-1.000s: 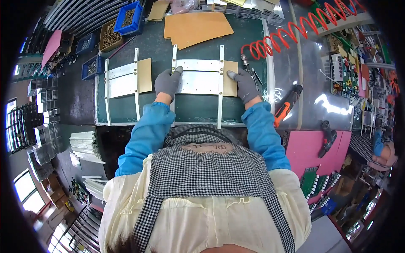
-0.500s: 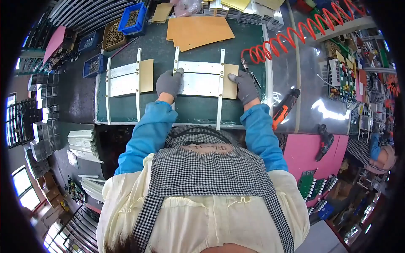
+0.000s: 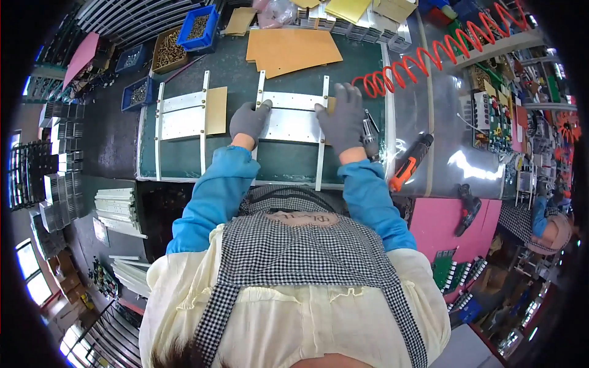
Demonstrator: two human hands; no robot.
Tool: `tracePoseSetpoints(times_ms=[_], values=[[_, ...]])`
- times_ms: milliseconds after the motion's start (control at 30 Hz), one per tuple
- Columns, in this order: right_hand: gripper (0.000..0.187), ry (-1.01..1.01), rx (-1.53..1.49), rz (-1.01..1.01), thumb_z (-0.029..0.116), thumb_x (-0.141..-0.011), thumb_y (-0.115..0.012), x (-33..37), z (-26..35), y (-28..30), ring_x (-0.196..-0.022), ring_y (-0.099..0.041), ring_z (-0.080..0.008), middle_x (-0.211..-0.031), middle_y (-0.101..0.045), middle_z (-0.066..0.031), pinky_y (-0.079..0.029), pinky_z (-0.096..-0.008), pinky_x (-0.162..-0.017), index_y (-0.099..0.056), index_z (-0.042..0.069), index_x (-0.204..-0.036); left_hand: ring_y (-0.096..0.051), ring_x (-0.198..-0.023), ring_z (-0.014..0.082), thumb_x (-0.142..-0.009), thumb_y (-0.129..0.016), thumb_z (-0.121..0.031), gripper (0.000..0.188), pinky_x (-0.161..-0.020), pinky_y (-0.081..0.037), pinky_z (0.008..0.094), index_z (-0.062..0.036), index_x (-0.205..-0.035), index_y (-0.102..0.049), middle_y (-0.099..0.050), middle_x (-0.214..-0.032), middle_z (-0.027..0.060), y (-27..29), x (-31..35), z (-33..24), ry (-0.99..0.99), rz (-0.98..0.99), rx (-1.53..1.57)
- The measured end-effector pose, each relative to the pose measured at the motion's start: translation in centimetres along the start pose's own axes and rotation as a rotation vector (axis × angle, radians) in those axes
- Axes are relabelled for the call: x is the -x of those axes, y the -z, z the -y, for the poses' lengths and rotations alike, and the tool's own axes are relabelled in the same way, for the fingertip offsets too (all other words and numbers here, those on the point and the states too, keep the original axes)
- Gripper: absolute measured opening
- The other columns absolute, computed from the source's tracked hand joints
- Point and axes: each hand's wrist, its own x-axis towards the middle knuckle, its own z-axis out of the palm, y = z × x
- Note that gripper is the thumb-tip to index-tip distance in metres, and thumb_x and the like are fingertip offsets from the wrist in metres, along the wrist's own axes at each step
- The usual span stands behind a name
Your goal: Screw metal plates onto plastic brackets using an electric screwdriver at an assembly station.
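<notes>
Both gloved hands lie on the metal frame assembly (image 3: pixel 293 119) at the middle of the green desk (image 3: pixel 184 162). Compared with the frames a second back, the hands sit much as they did: left hand (image 3: pixel 248 121) on the frame's left rail, right hand (image 3: pixel 342 119) at its right rail. The frame has not visibly shifted on the desk; only small finger adjustments show. Judged from that, the work is a steady press or alignment of the plate, not a carry.

Fingers: left hand's fingers (image 3: pixel 261 107) are curled loosely over the rail's edge, touching, not clearly gripping. Right hand is spread flat, fingers splayed, palm down on the plate and the tan sheet under it; it holds nothing.

Around:
- Second frame assembly (image 3: pixel 184 116) at 9 o'clock of the hands, apart from them, with a tan card on it.
- Brown cardboard sheets (image 3: pixel 291 49) at 12 o'clock.
- Red coiled air hose (image 3: pixel 429 52) at 1 to 2 o'clock.
- Orange power screwdriver (image 3: pixel 410 162) at 4 o'clock, off the green mat.
- Blue bins of small parts (image 3: pixel 196 27) at 10 to 11 o'clock.

Obstruction: a small pneumatic tool (image 3: pixel 370 135) lies just beside the right hand's outer edge, close enough to be nudged.
</notes>
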Motion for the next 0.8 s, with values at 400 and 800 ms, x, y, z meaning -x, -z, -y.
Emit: tracePoseSetpoints(times_ms=[400, 800], values=[[0.060, -0.020, 0.205, -0.016, 0.027, -0.082, -0.064, 0.7, -0.2, -3.3, -0.142, -0.027, -0.0390, -0.147, -0.037, -0.0182, -0.024, -0.0530, -0.113, -0.047, 0.005, -0.136, -0.067, -0.100, 0.0330, -0.085, -0.064, -0.057, 0.058, -0.087, -0.051, 0.0418, -0.0088, -0.117, -0.069, -0.072, -0.106, 0.0143, 0.5, -0.3, 0.1, -0.067, -0.045, 0.015], [0.064, -0.064, 0.162, -0.018, 0.031, -0.082, -0.068, 1.3, -1.0, -3.5, -0.142, -0.027, -0.0398, -0.148, -0.034, -0.0213, -0.024, -0.0557, -0.113, -0.044, 0.006, -0.136, -0.065, -0.105, 0.0355, -0.083, -0.065, -0.058, 0.062, -0.089, -0.050, 0.0434, -0.0078, -0.120, -0.065, -0.069, -0.108, 0.0169, 0.9, 0.1, -0.6, -0.121, -0.068, -0.088]])
